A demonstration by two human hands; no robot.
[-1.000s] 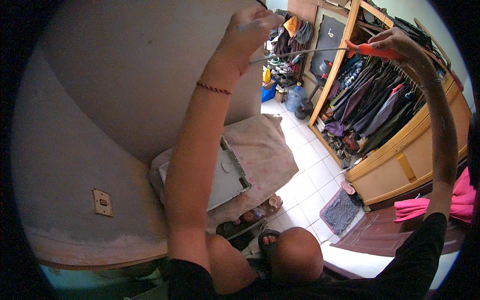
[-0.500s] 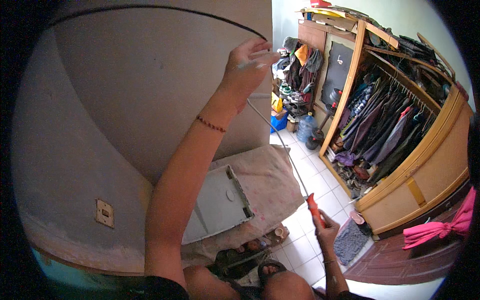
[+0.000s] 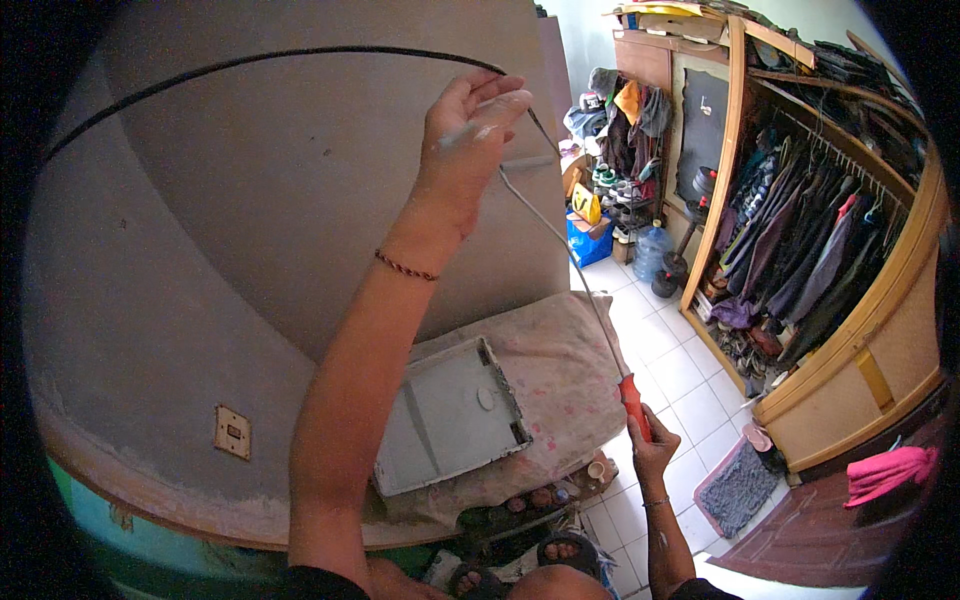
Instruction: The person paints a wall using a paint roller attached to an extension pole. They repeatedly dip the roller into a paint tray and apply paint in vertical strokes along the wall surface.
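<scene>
Right hand (image 3: pixel 655 447): fingers clench the orange handle (image 3: pixel 632 405), metal rod (image 3: pixel 578 268) angled upward, probably for reach. Left hand (image 3: pixel 468 128): fingers grasp the black cable (image 3: pixel 340 48) before the wall (image 3: pixel 330 210), likely to hold it clear.

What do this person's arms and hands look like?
Both hands are bare, with no gloves. The left hand has whitish smears on it, and a twisted, dark reddish bracelet circles that wrist. The right hand has a thin band at its wrist. Black sleeves show at the bottom, leaving the forearms uncovered.
</scene>
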